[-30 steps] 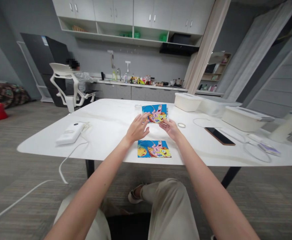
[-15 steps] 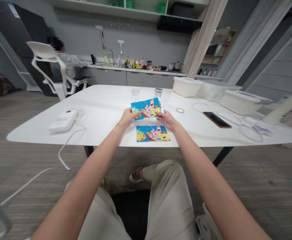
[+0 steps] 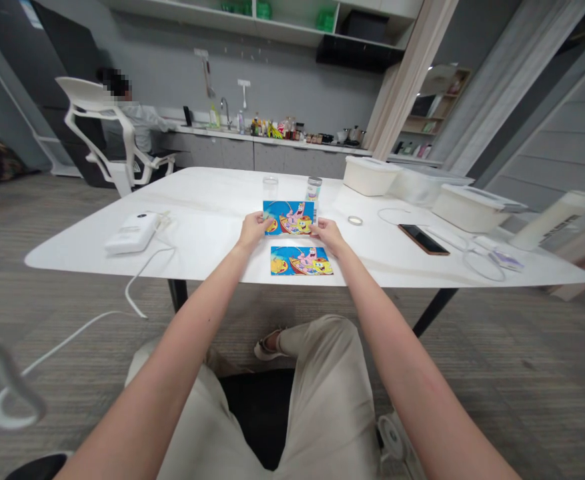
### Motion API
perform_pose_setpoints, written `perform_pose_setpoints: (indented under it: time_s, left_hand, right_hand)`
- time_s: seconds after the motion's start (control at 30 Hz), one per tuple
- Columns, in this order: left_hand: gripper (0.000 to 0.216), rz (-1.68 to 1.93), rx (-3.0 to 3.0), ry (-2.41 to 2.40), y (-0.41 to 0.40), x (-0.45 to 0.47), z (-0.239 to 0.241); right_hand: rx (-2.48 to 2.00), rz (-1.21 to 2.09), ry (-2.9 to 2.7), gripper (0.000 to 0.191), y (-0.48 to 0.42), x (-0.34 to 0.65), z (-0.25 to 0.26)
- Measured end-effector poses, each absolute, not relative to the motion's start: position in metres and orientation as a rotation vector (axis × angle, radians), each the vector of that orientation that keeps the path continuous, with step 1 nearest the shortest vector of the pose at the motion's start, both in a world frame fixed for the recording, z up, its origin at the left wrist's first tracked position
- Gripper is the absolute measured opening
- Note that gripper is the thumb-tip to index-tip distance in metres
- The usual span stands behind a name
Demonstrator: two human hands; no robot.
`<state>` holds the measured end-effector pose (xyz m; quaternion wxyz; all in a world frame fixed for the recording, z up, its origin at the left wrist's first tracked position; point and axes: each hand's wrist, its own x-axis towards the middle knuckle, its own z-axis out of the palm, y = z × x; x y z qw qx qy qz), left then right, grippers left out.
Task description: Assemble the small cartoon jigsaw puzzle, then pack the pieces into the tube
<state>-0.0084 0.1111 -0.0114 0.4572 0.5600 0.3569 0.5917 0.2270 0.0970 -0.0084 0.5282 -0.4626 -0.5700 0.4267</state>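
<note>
Between my two hands is a blue cartoon picture card (image 3: 289, 215), tilted up above the table. My left hand (image 3: 253, 231) grips its left edge, thumb on the front. At the right edge my right hand (image 3: 328, 235) pinches it, beside a strip with a barcode. A second card (image 3: 301, 261) with a matching picture lies flat on the white table (image 3: 212, 220), close to the front edge and below the held one. Behind the held card stand a clear jar (image 3: 271, 185) and another jar with a grey lid (image 3: 314, 187), both partly hidden.
A ring-shaped lid (image 3: 355, 221), a phone (image 3: 423, 239) and cables lie to the right. Lidded bins (image 3: 371, 177) stand behind them. A white device (image 3: 133, 233) with a cord sits at left. A person (image 3: 139, 123) sits by the counter at the back left.
The held card has turned from slanting up to the right to nearly level. Both hands still hold it. The view has shifted slightly.
</note>
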Motion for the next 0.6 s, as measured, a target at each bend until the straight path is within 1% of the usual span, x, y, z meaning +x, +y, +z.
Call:
perform_pose_setpoints:
  time_s: [0.1, 0.27, 0.43, 0.6]
  left_hand:
    - [0.04, 1.423, 1.383, 0.922, 0.114, -0.011, -0.015]
    - [0.041, 1.33, 1.385, 0.854, 0.111, -0.01, -0.013]
    - [0.047, 1.241, 1.411, 0.828, 0.105, -0.007, -0.006]
    - [0.046, 1.267, 1.422, 0.822, 0.102, -0.009, -0.006]
  right_hand:
    - [-1.081, 1.053, -1.365, 0.019, 0.098, 0.228, -0.011]
    - [-1.028, 1.065, -1.352, 0.023, 0.098, 0.229, -0.011]
    - [-1.094, 1.058, -1.368, 0.019, 0.1, 0.231, -0.011]
    - [-1.044, 1.147, -1.345, 0.022, 0.098, 0.232, -0.011]
